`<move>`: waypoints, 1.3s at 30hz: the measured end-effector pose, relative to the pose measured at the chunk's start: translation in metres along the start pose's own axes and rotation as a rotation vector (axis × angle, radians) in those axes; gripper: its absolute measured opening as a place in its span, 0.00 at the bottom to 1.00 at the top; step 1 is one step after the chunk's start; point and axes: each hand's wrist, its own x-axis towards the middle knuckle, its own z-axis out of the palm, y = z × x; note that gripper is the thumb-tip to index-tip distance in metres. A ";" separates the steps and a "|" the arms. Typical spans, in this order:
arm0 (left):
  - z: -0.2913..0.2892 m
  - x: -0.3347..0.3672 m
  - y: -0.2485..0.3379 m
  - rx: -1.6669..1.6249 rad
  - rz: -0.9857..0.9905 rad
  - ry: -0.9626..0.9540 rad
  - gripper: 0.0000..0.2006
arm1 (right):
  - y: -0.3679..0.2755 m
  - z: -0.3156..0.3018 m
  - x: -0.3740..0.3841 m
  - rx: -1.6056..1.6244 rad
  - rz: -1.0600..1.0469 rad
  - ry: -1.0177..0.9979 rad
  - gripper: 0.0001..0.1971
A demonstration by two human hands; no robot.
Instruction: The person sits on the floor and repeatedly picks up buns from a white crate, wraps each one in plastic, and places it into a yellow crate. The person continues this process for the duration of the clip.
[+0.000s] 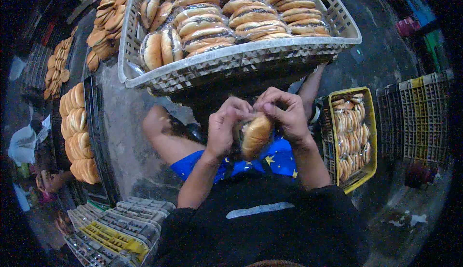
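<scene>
In front of my lap hangs a golden-brown bread bun (256, 136) in what looks like a clear plastic bag. My left hand (225, 122) is closed in a pinch at the upper left of the bun. On the other side my right hand (284, 113) pinches too, thumb against fingers, at the bag's top edge. The fingertips of both hands nearly meet above the bun, and the thin film between them is hard to make out. Just beyond my hands stands a large grey plastic crate (241, 60), holding rows of wrapped buns with a dark filling (205, 38).
A yellow crate (349, 188) of packed buns stands to my right, beside stacked grey crates (417, 120). At left, rows of unwrapped buns (77, 132) lie by a dark tray edge (99, 137). More bread (108, 21) is piled farther off. Crates (115, 233) are stacked at lower left.
</scene>
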 end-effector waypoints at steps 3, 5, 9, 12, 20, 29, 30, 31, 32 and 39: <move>0.007 0.009 0.015 0.253 -0.131 0.023 0.06 | -0.015 0.013 0.000 0.145 0.186 0.080 0.08; 0.018 0.015 0.022 0.323 -0.165 0.103 0.06 | -0.011 0.010 0.002 0.017 0.134 0.078 0.07; 0.016 0.008 0.015 0.401 0.085 0.131 0.08 | -0.007 0.014 0.001 -0.133 0.088 0.211 0.07; 0.008 0.011 0.012 0.416 -0.123 0.044 0.08 | 0.002 0.012 0.005 -0.328 0.017 0.219 0.07; -0.006 0.018 0.015 0.715 0.080 -0.154 0.06 | 0.005 0.015 0.006 -0.496 0.086 0.137 0.11; -0.031 0.010 -0.036 1.232 -0.069 -0.385 0.09 | 0.018 0.027 -0.015 -1.031 0.123 0.081 0.13; -0.033 0.018 -0.044 1.190 -0.100 -0.548 0.09 | 0.020 0.026 -0.019 -1.284 -0.053 -0.104 0.16; -0.036 0.019 -0.048 1.141 -0.150 -0.438 0.10 | 0.021 0.034 -0.025 -1.228 0.033 -0.035 0.15; -0.030 0.022 -0.046 0.936 -0.345 -0.319 0.11 | 0.024 0.034 -0.028 -1.205 0.046 0.010 0.15; 0.020 0.009 -0.063 0.366 0.024 -0.063 0.17 | 0.021 -0.003 -0.042 -0.614 0.210 0.421 0.24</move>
